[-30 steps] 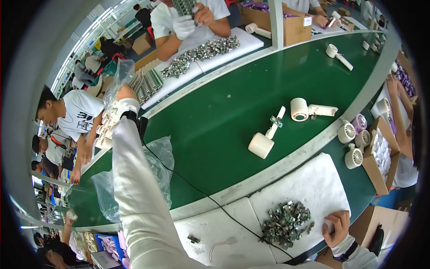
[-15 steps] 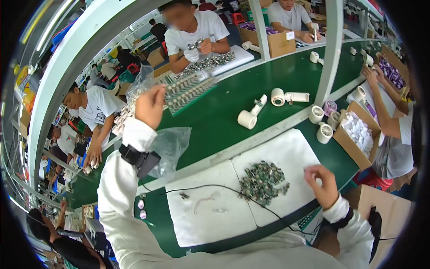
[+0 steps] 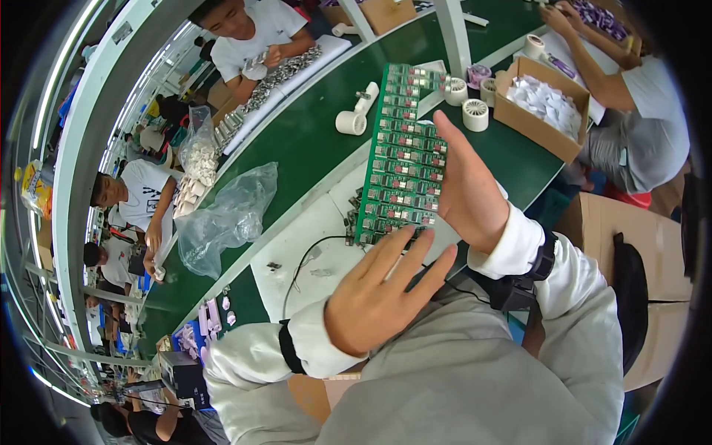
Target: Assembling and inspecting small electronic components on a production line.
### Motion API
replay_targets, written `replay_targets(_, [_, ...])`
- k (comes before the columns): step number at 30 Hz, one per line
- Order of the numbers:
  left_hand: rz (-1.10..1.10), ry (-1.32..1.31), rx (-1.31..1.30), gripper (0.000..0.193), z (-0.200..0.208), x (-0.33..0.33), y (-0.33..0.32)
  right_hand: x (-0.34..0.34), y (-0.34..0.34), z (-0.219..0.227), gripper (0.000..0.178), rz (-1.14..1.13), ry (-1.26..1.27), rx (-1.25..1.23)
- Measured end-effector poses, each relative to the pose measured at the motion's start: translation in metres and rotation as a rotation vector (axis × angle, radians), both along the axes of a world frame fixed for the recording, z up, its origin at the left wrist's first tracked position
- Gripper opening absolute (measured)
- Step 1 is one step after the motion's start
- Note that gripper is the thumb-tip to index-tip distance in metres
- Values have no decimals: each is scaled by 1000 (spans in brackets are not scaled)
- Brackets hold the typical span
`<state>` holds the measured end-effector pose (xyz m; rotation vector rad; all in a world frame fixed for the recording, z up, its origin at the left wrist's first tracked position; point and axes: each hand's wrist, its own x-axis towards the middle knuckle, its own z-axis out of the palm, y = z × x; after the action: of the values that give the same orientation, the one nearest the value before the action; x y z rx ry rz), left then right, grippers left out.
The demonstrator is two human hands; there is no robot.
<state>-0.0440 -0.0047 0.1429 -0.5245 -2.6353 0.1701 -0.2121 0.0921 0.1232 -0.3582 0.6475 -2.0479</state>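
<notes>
A green circuit board panel, with rows of small silver connectors and reddish parts, is held up before me at a steep tilt. My right hand grips its right edge, the thumb pointing upward and the other fingers mostly hidden. At the lower edge, my left hand is spread, its fingertips close to or touching the panel; exact contact is unclear. Beneath lies a white mat, on which a pile of small boards is mostly covered by the panel. A black cable curves over the mat.
A clear plastic bag lies at the left on the green bench. White fan-like housings and a carton of white pieces stand at the right. Co-workers sit across and alongside. A large cardboard box is at my right.
The panel has come from the far side of the bench to in front of me. My right hand now holds it; my left has drawn back and spread. The view has turned right.
</notes>
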Motion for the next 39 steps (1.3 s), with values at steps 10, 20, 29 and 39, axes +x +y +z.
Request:
replay_targets(10, [268,-204,1910,33,-25,-29,-36,-4,-38,-13,49,-64,349,126])
replay_targets(20, [368,586,1450,37,-46,-65,-84,2,-125,-29,57,-356,702,166])
replay_targets(29, [285,588,1600,39,-26,-59,-115,5,-165,-12,63,-301,833,91])
replay_targets(39, [328,585,1486,46,-32,-44,-131,22,-179,-10,63,-224,766,73])
